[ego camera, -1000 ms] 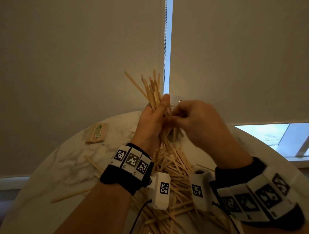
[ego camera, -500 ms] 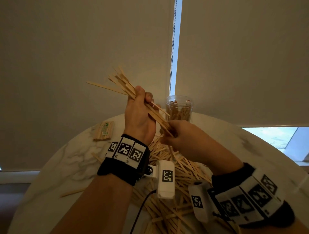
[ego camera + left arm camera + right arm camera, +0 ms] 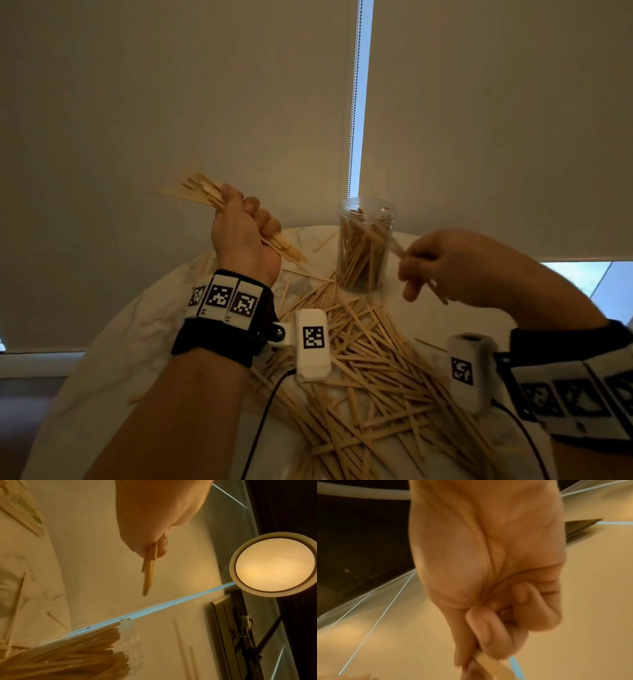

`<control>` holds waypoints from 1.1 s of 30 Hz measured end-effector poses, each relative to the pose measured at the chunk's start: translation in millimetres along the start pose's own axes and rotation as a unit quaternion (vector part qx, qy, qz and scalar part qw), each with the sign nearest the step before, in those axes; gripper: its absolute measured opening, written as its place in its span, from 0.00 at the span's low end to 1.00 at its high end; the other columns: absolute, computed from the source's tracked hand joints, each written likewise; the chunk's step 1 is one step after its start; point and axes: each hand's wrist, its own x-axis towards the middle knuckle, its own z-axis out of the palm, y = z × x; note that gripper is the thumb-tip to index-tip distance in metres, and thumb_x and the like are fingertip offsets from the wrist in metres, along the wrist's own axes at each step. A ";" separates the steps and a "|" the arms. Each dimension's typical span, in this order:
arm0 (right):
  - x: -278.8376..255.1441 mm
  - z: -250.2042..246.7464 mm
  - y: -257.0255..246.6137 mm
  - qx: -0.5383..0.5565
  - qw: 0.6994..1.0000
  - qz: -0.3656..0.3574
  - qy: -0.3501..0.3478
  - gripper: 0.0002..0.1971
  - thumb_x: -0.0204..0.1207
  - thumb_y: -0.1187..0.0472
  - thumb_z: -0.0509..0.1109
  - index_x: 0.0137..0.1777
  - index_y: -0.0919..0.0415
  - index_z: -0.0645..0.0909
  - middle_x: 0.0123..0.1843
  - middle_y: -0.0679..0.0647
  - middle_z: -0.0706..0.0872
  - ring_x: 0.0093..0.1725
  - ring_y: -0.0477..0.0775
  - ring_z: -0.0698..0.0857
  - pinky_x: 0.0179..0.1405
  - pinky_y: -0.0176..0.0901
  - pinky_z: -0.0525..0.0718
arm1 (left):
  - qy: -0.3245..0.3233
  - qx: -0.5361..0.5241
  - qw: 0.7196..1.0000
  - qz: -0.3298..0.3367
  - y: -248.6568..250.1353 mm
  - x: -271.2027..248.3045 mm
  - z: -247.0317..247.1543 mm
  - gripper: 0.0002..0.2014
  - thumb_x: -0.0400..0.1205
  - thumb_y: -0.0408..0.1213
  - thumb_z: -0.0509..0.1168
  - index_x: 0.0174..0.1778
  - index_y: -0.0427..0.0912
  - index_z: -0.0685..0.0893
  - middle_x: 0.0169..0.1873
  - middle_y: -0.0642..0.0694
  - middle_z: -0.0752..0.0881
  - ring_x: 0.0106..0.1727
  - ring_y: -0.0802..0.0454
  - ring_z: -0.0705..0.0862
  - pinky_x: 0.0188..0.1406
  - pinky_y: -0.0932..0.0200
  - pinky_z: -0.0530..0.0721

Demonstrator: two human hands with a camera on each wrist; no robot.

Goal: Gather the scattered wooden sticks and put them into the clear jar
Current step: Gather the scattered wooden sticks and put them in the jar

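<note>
Round white marble-patterned table (image 3: 113,346). Clear jar (image 3: 365,245) stood upright at far edge, sticks inside. Loose pile of wooden sticks (image 3: 370,363) lay before it; stray sticks scattered around.

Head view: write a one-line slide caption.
Left hand grips a bundle of sticks while the right hand pinches a few sticks beside the part-filled clear jar.

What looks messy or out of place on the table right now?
A big heap of wooden sticks lies strewn criss-cross over the round table in front of the clear jar. The jar stands upright, partly filled. A few strays lie apart near the far edge.
</note>
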 end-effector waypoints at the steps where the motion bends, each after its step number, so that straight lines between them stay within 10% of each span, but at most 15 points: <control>1: -1.6 -4.8 -0.3 0.027 0.999 -0.009 0.044 0.11 0.86 0.53 0.64 0.46 0.50 0.87 0.36 0.42 0.92 0.33 0.49 0.86 0.33 0.39 0.78 | -0.006 0.021 1.000 -0.009 -3.3 -2.5 1.7 0.14 0.89 0.49 0.59 0.39 0.48 0.73 0.23 0.54 0.69 0.20 0.59 0.61 0.16 0.64 0.59; 6: -3.3 2.2 -25.3 0.088 0.973 -0.101 0.188 0.15 0.86 0.49 0.61 0.43 0.49 0.86 0.35 0.47 0.91 0.28 0.41 0.83 0.33 0.39 0.78 | -0.141 0.157 0.975 -0.075 -30.8 -38.8 25.6 0.17 0.87 0.57 0.58 0.42 0.47 0.72 0.27 0.52 0.73 0.21 0.59 0.60 0.16 0.65 0.57; 10: -1.0 27.7 -39.9 -0.046 0.974 -0.117 0.187 0.13 0.87 0.51 0.59 0.44 0.49 0.82 0.36 0.47 0.87 0.33 0.45 0.84 0.38 0.41 0.81 | -0.238 0.314 0.916 -0.074 -48.7 -67.1 31.5 0.32 0.80 0.66 0.62 0.52 0.33 0.79 0.38 0.37 0.82 0.30 0.43 0.81 0.28 0.48 0.85; 12: 0.6 32.9 -39.5 -0.099 0.971 -0.127 0.177 0.12 0.88 0.52 0.57 0.53 0.49 0.83 0.41 0.49 0.87 0.37 0.47 0.83 0.42 0.42 0.82 | -0.237 0.322 0.915 -0.055 -52.1 -67.1 27.6 0.21 0.85 0.55 0.64 0.56 0.38 0.82 0.41 0.36 0.86 0.36 0.42 0.86 0.37 0.43 0.89; 17: -1.3 20.9 -30.3 -0.088 0.988 -0.074 0.104 0.14 0.87 0.49 0.60 0.51 0.51 0.87 0.41 0.49 0.87 0.36 0.45 0.82 0.35 0.37 0.75 | -0.216 0.342 0.914 -0.022 -52.2 -57.5 19.3 0.13 0.90 0.48 0.57 0.44 0.46 0.79 0.24 0.53 0.78 0.24 0.56 0.77 0.25 0.60 0.76; 23: -10.1 -3.1 -35.5 0.054 0.919 -0.149 0.362 0.16 0.83 0.45 0.66 0.66 0.48 0.84 0.51 0.43 0.86 0.46 0.42 0.83 0.47 0.36 0.80 | -0.361 0.357 0.860 -0.063 -64.4 -72.9 22.8 0.15 0.89 0.52 0.58 0.59 0.43 0.78 0.27 0.51 0.73 0.24 0.56 0.71 0.23 0.60 0.73; 26: -6.5 0.2 -36.0 0.088 0.910 -0.161 0.371 0.16 0.81 0.46 0.69 0.66 0.48 0.84 0.49 0.45 0.85 0.47 0.44 0.84 0.51 0.40 0.84 | -0.401 0.407 0.818 -0.060 -72.0 -81.3 27.4 0.09 0.90 0.44 0.57 0.45 0.48 0.77 0.21 0.55 0.72 0.19 0.60 0.65 0.17 0.64 0.65; 33: -14.1 -20.1 -30.1 0.238 0.845 -0.184 0.442 0.06 0.81 0.52 0.71 0.50 0.53 0.86 0.44 0.45 0.87 0.40 0.48 0.86 0.39 0.49 0.89 | -0.426 0.431 0.795 -0.023 -64.4 -81.0 26.5 0.13 0.89 0.48 0.59 0.49 0.41 0.75 0.21 0.56 0.69 0.20 0.58 0.63 0.19 0.62 0.64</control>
